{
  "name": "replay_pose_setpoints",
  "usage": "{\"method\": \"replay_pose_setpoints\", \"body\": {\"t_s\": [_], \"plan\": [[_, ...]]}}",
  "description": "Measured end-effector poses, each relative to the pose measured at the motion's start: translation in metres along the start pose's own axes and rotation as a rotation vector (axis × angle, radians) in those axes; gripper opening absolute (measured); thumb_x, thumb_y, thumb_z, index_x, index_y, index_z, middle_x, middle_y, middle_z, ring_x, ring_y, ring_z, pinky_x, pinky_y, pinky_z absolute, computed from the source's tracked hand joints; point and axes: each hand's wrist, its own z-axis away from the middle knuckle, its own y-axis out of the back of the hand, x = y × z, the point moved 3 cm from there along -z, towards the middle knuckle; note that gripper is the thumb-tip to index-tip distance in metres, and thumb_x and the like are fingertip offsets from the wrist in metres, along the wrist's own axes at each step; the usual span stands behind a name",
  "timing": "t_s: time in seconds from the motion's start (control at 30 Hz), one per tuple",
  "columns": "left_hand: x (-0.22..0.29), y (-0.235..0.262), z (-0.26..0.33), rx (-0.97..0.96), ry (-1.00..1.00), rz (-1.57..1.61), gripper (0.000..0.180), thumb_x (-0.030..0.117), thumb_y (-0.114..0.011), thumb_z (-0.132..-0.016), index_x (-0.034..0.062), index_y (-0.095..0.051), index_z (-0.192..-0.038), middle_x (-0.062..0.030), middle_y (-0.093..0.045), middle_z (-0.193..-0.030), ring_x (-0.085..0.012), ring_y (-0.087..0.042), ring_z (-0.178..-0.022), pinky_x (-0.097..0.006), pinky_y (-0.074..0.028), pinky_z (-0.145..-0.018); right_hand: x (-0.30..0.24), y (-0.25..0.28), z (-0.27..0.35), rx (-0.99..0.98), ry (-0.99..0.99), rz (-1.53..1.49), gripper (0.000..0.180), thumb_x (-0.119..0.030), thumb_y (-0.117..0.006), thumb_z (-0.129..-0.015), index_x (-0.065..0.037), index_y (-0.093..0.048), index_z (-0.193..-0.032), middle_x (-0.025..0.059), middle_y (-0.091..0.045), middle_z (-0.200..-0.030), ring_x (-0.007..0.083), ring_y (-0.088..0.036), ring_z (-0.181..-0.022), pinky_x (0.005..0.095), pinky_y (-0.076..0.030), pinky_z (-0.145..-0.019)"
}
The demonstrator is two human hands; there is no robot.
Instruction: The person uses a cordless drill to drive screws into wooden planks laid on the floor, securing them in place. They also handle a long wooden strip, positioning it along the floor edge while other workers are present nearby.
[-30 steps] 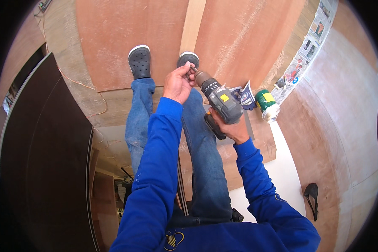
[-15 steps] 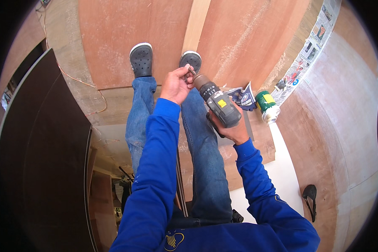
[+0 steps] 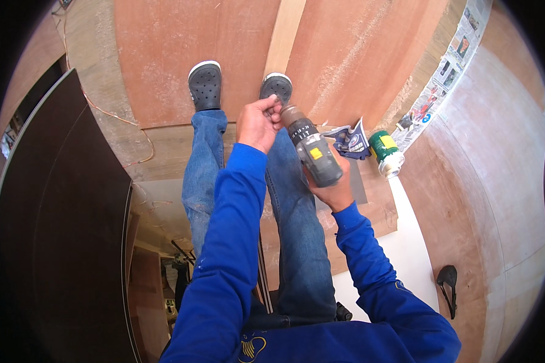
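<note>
My right hand (image 3: pixel 335 187) is wrapped round the grip of a cordless drill (image 3: pixel 315 152), whose body is grey and black with a yellow patch. The drill's brownish chuck (image 3: pixel 291 115) points up and to the left. Just left of the chuck tip is my left hand (image 3: pixel 259 124), with thumb and fingers pinched together. Whatever small thing sits in that pinch is mostly hidden by the fingertips. Both hands are above my right leg, close to the dark clog (image 3: pixel 276 86) on that foot.
A green can (image 3: pixel 382 145) with a white end lies right of the drill, beside a crumpled blue-and-white wrapper (image 3: pixel 352 143). Newspaper strips (image 3: pixel 445 72) run along the right side. At the left stands a large dark panel (image 3: pixel 60 212). A thin cable (image 3: pixel 106 113) crosses the wood floor.
My left hand has shifted slightly right, and the drill has turned a little more upright, its rear end moving left. The thin piece at my left fingertips shows less now.
</note>
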Motion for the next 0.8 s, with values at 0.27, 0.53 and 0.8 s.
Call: {"method": "replay_pose_setpoints", "body": {"t_s": [0.27,0.53,0.8], "plan": [[0.006,0.011,0.011,-0.161,-0.044,0.098,0.017,0.015,-0.055,-0.105,0.0004,-0.062,-0.101,-0.0053,-0.061,-0.08,-0.0135,-0.049,-0.065,-0.029,-0.04,-0.059,-0.003,0.011,-0.016,0.014,0.055,0.109,0.049,-0.005,-0.081,-0.07,-0.001,-0.064,-0.115,0.0184,-0.07,-0.091,0.0369,-0.071,-0.082,0.037,-0.056,-0.073],[0.01,0.009,0.009,-0.153,-0.03,0.046,0.018,0.018,-0.055,-0.106,0.0027,-0.063,-0.104,-0.0032,-0.061,-0.082,-0.0118,-0.051,-0.066,-0.028,-0.039,-0.06,-0.018,0.012,0.001,-0.117,0.078,0.01,0.051,-0.003,-0.082,-0.07,0.004,-0.065,-0.117,0.0168,-0.073,-0.097,0.0294,-0.074,-0.085,0.0328,-0.057,-0.078],[0.016,0.007,0.014,-0.117,-0.073,-0.012,0.018,0.018,-0.057,-0.106,0.0027,-0.065,-0.103,-0.0007,-0.06,-0.081,-0.0089,-0.05,-0.065,-0.026,-0.038,-0.058,-0.021,-0.001,-0.004,-0.107,0.044,-0.008,0.054,-0.002,-0.082,-0.068,0.004,-0.065,-0.119,0.0172,-0.073,-0.096,0.0289,-0.074,-0.085,0.033,-0.057,-0.078]]}}
